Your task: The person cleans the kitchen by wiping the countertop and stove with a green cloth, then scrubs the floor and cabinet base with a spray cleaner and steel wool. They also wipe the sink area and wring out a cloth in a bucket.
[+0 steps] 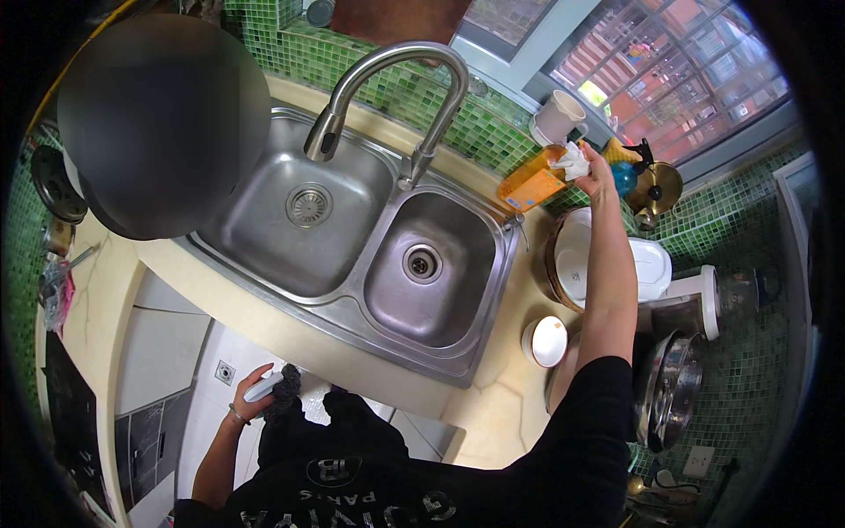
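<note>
My left hand [254,395], low at the left below the counter edge, grips the white handle [263,387] of a scrubber with a dark mesh scouring head [286,388]. My right hand [597,173] reaches to the back right corner and pinches a crumpled white tissue or cloth [572,162]. Just left of those fingers an orange bottle of liquid [533,185] leans by the green tiled wall. Before me lies a stainless steel double sink [350,303], with nothing standing in either basin. Its arched faucet [400,53] rises at the back.
A white pitcher [560,117] stands on the windowsill, near a blue spray bottle [624,177]. Along the right counter are a white bowl [548,341], white dishes [650,267] and steel basins [675,389]. A blurred round area covers the upper left.
</note>
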The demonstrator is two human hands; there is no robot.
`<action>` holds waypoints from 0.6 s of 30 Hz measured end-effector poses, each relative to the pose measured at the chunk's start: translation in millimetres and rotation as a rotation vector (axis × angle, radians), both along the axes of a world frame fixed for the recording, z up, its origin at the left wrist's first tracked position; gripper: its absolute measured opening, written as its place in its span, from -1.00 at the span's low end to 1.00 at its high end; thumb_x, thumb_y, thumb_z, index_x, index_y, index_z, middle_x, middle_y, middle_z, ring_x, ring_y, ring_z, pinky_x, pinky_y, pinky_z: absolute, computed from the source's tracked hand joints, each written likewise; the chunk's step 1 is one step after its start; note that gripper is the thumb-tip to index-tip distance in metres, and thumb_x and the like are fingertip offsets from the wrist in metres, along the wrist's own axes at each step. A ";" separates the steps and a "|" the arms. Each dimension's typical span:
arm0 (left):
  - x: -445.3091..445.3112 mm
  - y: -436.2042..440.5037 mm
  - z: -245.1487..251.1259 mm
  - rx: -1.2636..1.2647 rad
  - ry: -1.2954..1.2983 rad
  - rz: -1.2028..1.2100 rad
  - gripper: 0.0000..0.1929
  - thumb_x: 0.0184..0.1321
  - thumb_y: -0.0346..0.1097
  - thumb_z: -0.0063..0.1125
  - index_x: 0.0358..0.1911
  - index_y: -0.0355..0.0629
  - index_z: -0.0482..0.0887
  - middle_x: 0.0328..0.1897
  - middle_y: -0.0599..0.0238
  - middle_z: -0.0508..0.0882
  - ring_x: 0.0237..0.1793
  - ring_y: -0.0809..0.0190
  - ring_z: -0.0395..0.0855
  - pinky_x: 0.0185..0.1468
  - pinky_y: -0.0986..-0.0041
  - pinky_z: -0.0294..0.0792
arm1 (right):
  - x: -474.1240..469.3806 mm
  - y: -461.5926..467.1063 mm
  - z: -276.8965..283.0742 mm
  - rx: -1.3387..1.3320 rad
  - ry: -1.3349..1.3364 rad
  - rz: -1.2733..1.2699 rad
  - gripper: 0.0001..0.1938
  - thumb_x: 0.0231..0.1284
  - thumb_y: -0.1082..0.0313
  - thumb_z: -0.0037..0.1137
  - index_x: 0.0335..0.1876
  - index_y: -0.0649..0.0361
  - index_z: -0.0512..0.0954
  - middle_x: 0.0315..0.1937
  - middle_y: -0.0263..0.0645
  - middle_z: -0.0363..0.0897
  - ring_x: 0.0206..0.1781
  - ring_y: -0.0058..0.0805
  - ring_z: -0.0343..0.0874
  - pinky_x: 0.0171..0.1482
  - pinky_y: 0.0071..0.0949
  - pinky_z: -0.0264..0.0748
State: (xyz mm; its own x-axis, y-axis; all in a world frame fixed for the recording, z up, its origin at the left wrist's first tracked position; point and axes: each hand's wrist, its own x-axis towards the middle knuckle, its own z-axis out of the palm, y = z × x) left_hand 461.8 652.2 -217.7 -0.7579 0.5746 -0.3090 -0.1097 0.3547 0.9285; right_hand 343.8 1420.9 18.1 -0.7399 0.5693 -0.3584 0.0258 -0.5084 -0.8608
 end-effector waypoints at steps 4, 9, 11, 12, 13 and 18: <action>0.9 2.3 -2.3 -0.006 0.030 -0.006 -0.30 -0.22 -0.45 0.17 0.19 -0.08 0.37 -0.25 0.38 0.61 -0.24 0.36 0.55 -0.09 0.52 0.38 | -2.1 32.8 -5.5 0.043 0.041 0.158 -0.78 0.28 0.25 -0.10 -0.07 0.13 0.47 -0.16 -0.25 0.57 -0.11 -0.31 0.54 0.02 -0.21 0.46; -4.2 -6.7 7.9 0.124 0.108 -0.016 -0.31 -0.17 -0.42 0.17 0.21 -0.05 0.35 0.03 0.24 0.57 0.02 0.23 0.52 0.13 0.42 0.31 | 28.0 65.1 -10.3 0.049 -0.011 0.434 -0.72 0.30 0.21 -0.16 0.01 0.15 0.46 -0.14 -0.22 0.57 -0.14 -0.27 0.58 -0.10 -0.26 0.56; -9.7 -6.4 15.6 0.089 -0.011 -0.010 -0.31 -0.18 -0.43 0.16 0.20 -0.04 0.36 0.00 0.25 0.59 -0.01 0.22 0.54 0.11 0.42 0.33 | 36.1 80.6 -22.7 -0.070 -0.131 0.360 -0.70 0.31 0.19 -0.16 -0.03 0.22 0.47 -0.15 -0.21 0.59 -0.12 -0.31 0.59 -0.13 -0.30 0.58; -8.7 -12.4 11.5 0.087 0.039 -0.005 -0.31 -0.19 -0.44 0.16 0.19 -0.03 0.37 -0.01 0.26 0.60 -0.03 0.22 0.56 0.09 0.43 0.34 | 37.2 89.0 -26.9 -0.089 -0.115 0.392 -0.70 0.31 0.17 -0.15 -0.03 0.20 0.47 -0.14 -0.22 0.59 -0.12 -0.32 0.58 -0.10 -0.32 0.57; -9.5 -11.8 1.4 0.108 0.099 -0.020 -0.31 -0.19 -0.44 0.15 0.19 -0.02 0.37 -0.02 0.26 0.60 -0.05 0.21 0.57 0.08 0.44 0.35 | 44.9 109.0 -20.1 -0.083 -0.093 0.403 -0.69 0.30 0.16 -0.14 -0.03 0.18 0.48 -0.14 -0.23 0.59 -0.11 -0.33 0.58 -0.08 -0.35 0.56; -6.6 -17.3 4.2 0.205 -0.007 0.106 -0.43 -0.16 -0.45 0.12 0.08 -0.13 0.47 -0.02 0.28 0.61 -0.02 0.29 0.54 0.10 0.49 0.35 | 46.5 128.9 -34.8 -0.035 -0.163 0.222 -0.66 0.31 0.06 -0.16 0.00 0.10 0.47 -0.08 -0.27 0.57 -0.02 -0.30 0.54 0.08 -0.32 0.44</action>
